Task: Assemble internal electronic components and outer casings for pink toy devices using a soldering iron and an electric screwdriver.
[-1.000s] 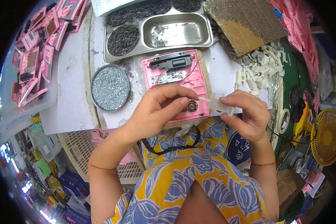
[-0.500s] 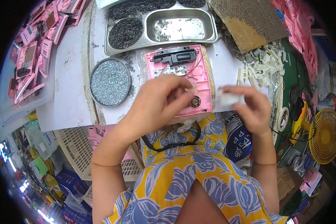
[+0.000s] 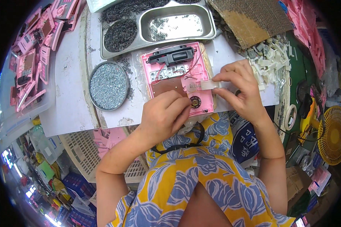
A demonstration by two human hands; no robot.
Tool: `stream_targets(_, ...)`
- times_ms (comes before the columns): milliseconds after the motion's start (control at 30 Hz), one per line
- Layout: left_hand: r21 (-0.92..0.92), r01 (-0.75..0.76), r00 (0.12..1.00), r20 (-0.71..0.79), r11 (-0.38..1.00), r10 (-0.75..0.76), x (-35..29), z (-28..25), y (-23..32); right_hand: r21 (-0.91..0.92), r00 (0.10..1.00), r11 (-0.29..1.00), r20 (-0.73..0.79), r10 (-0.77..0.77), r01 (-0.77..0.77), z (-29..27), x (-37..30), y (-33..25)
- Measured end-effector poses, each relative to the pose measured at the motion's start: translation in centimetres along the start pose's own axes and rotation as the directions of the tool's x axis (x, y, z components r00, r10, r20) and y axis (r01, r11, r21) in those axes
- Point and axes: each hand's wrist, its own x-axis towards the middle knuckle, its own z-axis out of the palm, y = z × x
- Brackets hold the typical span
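Note:
In front of me lies a pink plastic casing (image 3: 205,102) with a black mechanism (image 3: 170,56), red wires and a round dark speaker-like disc (image 3: 195,102) in it. A brown circuit board (image 3: 166,86) sits in its lower left part. My right hand (image 3: 240,85) pinches a small white translucent plastic piece (image 3: 207,85) between thumb and forefinger, over the casing's right side. Curled over the board's lower edge, my left hand (image 3: 165,115) has its fingers together beside the disc. Whatever they may hold is hidden.
A round dish of small silvery screws (image 3: 108,86) stands left of the casing. Behind it is a metal tray (image 3: 178,41) with dark springs or screws. White plastic parts (image 3: 271,62) are heaped at right, below a cardboard sheet (image 3: 250,22). Pink assemblies (image 3: 34,56) pile up far left.
My right hand has brought the white piece left over the casing. My left hand has moved down and back, and the brown board now shows.

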Motion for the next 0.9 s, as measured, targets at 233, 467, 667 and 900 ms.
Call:
stream_targets(233, 0.003, -0.041, 0.997, -0.058, 0.999, 0.042, -0.6, 0.7, -0.4, -0.102, 0.972, 0.97, 0.103, -0.211, 0.222, 0.8, 1.6, 0.1)
stream_targets(467, -0.067, 0.048, 0.998, -0.033, 0.997, -0.051, -0.5, 0.6, -0.3, 0.16, 0.988, 0.979, 0.07, -0.136, 0.123, 2.7, 1.2, 2.1)
stream_targets(667, -0.01, -0.006, 0.996, 0.089, 1.0, 0.007, -0.1, 0.2, -0.4, -0.155, 0.964, 0.965, 0.193, -0.182, 0.213, 2.4, 1.6, 0.3)
stream_targets(900, 0.033, -0.096, 0.985, 0.144, 0.995, 0.09, 0.3, -0.2, -1.1, -0.027, 0.994, 0.997, -0.081, 0.074, -0.076, -1.3, 0.8, 2.1)
